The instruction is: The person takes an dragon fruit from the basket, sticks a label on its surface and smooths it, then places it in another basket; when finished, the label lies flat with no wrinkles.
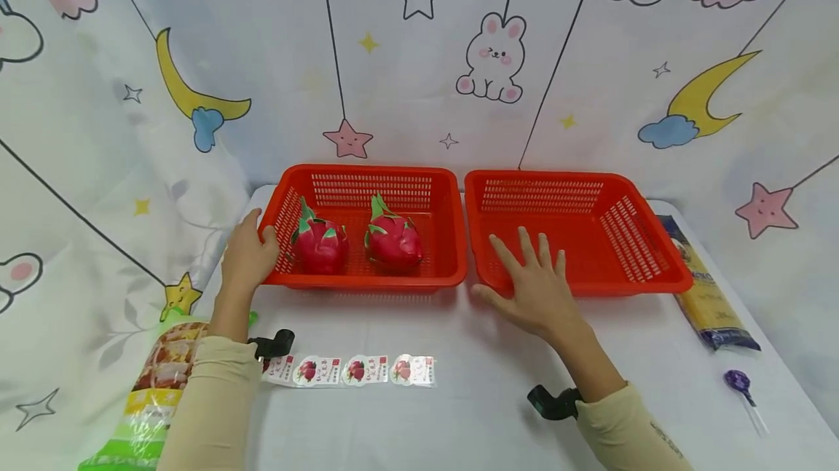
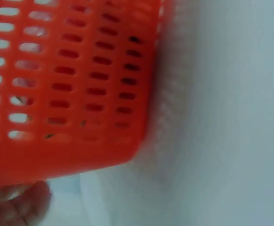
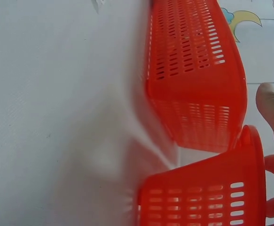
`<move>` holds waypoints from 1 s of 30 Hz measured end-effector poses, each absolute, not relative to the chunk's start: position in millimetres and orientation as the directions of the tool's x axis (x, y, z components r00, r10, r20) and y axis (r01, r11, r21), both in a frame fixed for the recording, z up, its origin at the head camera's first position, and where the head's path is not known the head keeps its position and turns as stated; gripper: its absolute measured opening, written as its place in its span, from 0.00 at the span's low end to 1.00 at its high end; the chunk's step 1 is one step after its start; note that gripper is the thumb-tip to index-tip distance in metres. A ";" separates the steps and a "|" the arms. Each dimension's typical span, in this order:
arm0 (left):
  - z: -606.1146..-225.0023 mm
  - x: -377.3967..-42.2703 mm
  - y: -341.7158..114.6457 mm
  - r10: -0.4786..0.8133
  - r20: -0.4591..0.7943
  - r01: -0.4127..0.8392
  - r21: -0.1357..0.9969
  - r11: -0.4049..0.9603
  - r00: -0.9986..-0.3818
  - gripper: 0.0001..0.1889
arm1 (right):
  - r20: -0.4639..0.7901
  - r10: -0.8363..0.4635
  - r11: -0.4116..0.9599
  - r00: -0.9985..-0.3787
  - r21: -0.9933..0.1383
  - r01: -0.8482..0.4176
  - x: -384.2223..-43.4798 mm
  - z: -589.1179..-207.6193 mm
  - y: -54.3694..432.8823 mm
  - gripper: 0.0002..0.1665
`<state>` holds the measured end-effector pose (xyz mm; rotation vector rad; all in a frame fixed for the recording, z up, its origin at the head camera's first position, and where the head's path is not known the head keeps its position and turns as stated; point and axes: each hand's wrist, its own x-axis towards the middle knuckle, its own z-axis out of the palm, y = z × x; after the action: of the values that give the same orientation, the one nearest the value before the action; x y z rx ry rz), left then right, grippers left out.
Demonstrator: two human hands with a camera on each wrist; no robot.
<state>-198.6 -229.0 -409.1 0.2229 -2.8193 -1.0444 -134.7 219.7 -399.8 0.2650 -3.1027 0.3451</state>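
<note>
My left hand (image 1: 249, 251) is at the left end of the left red basket (image 1: 376, 282), gripping its rim with the thumb on the top edge. In the left wrist view, blurred fingers (image 2: 21, 207) show beside the basket's slotted wall. Two dragon fruits, one on the left (image 1: 321, 247) and one on the right (image 1: 395, 242), lie inside that basket. My right hand (image 1: 539, 293) spreads its fingers over the front left rim of the right red basket (image 1: 629, 289), which has nothing visible inside.
A strip of dragon fruit stickers (image 1: 354, 371) lies in front of the left basket. On the left is a green plastic food bag (image 1: 147, 413), partly behind my forearm. At right lie a yellow and blue packet (image 1: 711, 300) and a purple lollipop (image 1: 738, 382). A patterned curtain (image 1: 419, 78) hangs behind.
</note>
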 end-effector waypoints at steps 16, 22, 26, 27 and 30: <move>-409.8 -192.4 -229.9 -0.156 0.043 -0.092 0.646 0.758 -0.987 0.29 | 0.115 -0.389 0.869 -0.914 -0.285 -0.405 -176.9 -368.0 143.7 0.54; -412.0 -193.6 -226.7 -0.165 0.055 -0.089 0.655 0.751 -0.985 0.29 | -0.106 -0.455 0.855 -0.884 -0.331 -0.400 -217.2 -379.3 101.0 0.56; -415.1 -195.7 -224.7 -0.166 0.041 -0.099 0.657 0.748 -0.985 0.30 | -0.224 -0.422 0.877 -0.879 -0.346 -0.333 -231.2 -391.9 91.2 0.61; -415.6 -195.8 -225.1 -0.170 0.039 -0.103 0.656 0.748 -0.985 0.30 | -0.231 -0.419 0.878 -0.878 -0.351 -0.326 -233.6 -394.7 88.6 0.62; -415.8 -194.3 -228.2 -0.183 0.043 -0.112 0.648 0.753 -0.982 0.30 | -0.229 -0.423 0.871 -0.877 -0.371 -0.323 -238.6 -400.6 78.0 0.65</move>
<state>-194.3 -228.2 -415.8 0.2397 -2.8438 -1.0411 -238.6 78.0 -400.6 0.6819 -3.3333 0.5678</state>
